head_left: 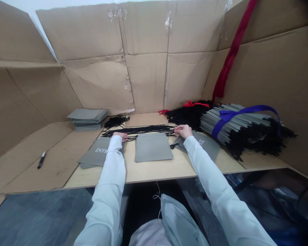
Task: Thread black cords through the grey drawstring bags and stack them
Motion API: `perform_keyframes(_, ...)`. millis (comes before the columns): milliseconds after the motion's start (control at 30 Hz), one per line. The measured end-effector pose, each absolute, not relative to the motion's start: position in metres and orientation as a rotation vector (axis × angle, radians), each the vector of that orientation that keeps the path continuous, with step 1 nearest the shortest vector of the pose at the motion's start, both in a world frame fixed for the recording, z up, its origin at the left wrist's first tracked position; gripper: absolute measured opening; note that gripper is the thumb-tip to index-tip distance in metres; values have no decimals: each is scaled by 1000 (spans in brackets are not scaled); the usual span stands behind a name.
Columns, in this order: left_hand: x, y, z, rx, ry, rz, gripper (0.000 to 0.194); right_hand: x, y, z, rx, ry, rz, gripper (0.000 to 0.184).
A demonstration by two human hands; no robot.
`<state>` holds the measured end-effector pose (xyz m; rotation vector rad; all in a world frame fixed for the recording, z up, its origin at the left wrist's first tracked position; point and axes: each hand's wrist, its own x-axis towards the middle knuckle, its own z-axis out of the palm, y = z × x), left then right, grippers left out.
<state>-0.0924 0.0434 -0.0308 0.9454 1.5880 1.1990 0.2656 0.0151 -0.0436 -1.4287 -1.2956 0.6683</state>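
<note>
A flat grey pouch lies on the wooden table between my two arms. Behind it stretches a row of black cords, left to right. My left hand rests at the left end of the cords, fingers closed on them. My right hand pinches the cords at their right end. A grey pouch with white lettering lies under my left forearm. Another lettered grey pouch lies under my right forearm.
A bundle of grey pouches tied with a blue ribbon lies at right, beside a black cord heap with a red tie. A small stack of grey pouches sits back left. A black marker lies left. Cardboard walls surround the table.
</note>
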Motion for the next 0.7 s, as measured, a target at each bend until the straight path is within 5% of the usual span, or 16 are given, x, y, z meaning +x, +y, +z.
perform_keyframes(700,-95,36,-19,713,1266,1539,19,269,14,-36,-1293,-965,1044,19)
